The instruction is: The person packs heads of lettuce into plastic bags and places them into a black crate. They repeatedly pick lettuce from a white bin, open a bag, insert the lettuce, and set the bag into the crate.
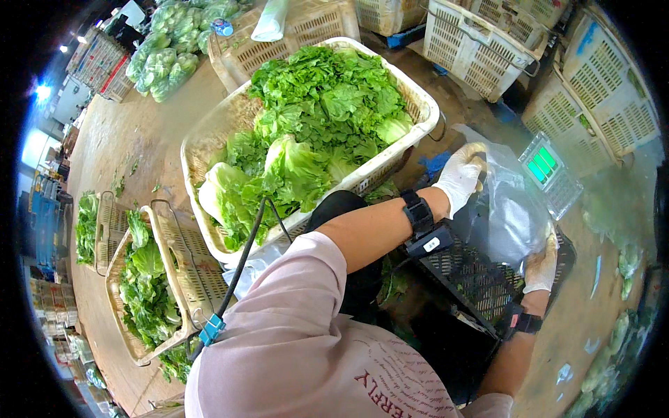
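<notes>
A clear plastic bag is stretched between my two white-gloved hands. My left hand is closed on its upper left edge, with the fingers curled inward. At the bag's lower right, my right hand grips it, its fingers partly covered by the film. Below the bag stands an upturned-looking black plastic crate with a mesh side. Just beyond the bag is a scale display with a lit green screen. Nothing can be made out inside the bag.
A large white crate full of leafy lettuce stands to my left. Smaller crates with greens sit farther left. Stacked crates line the far side, and bagged vegetables lie at the far left. A black cable crosses by my left arm.
</notes>
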`<control>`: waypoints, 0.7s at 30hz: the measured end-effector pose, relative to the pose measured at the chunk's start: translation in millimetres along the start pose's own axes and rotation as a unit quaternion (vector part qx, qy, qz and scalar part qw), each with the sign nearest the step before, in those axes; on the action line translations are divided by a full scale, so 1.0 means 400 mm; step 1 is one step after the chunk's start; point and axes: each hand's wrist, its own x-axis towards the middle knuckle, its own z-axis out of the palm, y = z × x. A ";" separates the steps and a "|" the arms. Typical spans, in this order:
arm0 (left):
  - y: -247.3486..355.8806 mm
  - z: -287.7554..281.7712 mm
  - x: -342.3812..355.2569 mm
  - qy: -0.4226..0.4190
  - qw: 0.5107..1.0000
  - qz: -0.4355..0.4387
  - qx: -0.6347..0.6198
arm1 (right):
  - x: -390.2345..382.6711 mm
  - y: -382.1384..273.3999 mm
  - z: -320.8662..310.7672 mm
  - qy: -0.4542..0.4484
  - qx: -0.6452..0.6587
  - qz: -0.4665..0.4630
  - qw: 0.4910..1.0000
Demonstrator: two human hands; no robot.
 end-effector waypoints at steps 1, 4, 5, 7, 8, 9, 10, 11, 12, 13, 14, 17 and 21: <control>-0.016 -0.007 0.002 0.015 0.997 0.075 0.008 | 0.007 0.006 -0.030 0.012 -0.029 -0.011 0.999; 0.008 0.008 -0.013 0.140 0.871 0.343 0.322 | -0.014 0.021 -0.016 0.087 -0.065 -0.033 0.993; 0.016 0.010 -0.018 0.119 0.787 0.459 0.394 | -0.020 0.026 -0.020 0.081 -0.121 -0.035 0.989; 0.047 0.051 -0.076 -0.007 0.756 0.449 0.477 | -0.042 0.052 0.008 0.072 -0.154 -0.067 0.983; 0.049 0.061 -0.099 -0.109 0.740 0.424 0.511 | -0.068 0.062 0.048 0.072 -0.155 -0.067 0.983; 0.030 0.064 -0.113 -0.198 0.737 0.368 0.531 | -0.099 0.063 0.096 0.060 -0.222 -0.102 0.968; 0.008 0.067 -0.128 -0.282 0.726 0.306 0.548 | -0.114 0.064 0.124 0.045 -0.285 -0.134 0.948; -0.016 0.068 -0.141 -0.313 0.767 0.231 0.510 | -0.118 0.056 0.094 -0.087 -0.253 -0.099 0.958; -0.038 0.071 -0.143 -0.341 0.800 0.153 0.469 | -0.120 0.064 0.097 -0.088 -0.249 -0.098 0.960; -0.054 0.077 -0.135 -0.340 0.798 0.152 0.473 | -0.120 0.071 0.102 -0.055 -0.276 -0.101 0.954; -0.056 0.069 -0.129 -0.335 0.794 0.171 0.478 | -0.117 0.085 0.121 -0.033 -0.299 -0.098 0.949; -0.059 0.054 -0.105 -0.309 0.789 0.218 0.485 | -0.124 0.034 0.146 -0.080 -0.322 -0.019 0.943; -0.047 0.050 -0.097 -0.297 0.745 0.233 0.550 | -0.117 0.045 0.127 -0.107 -0.316 -0.012 0.942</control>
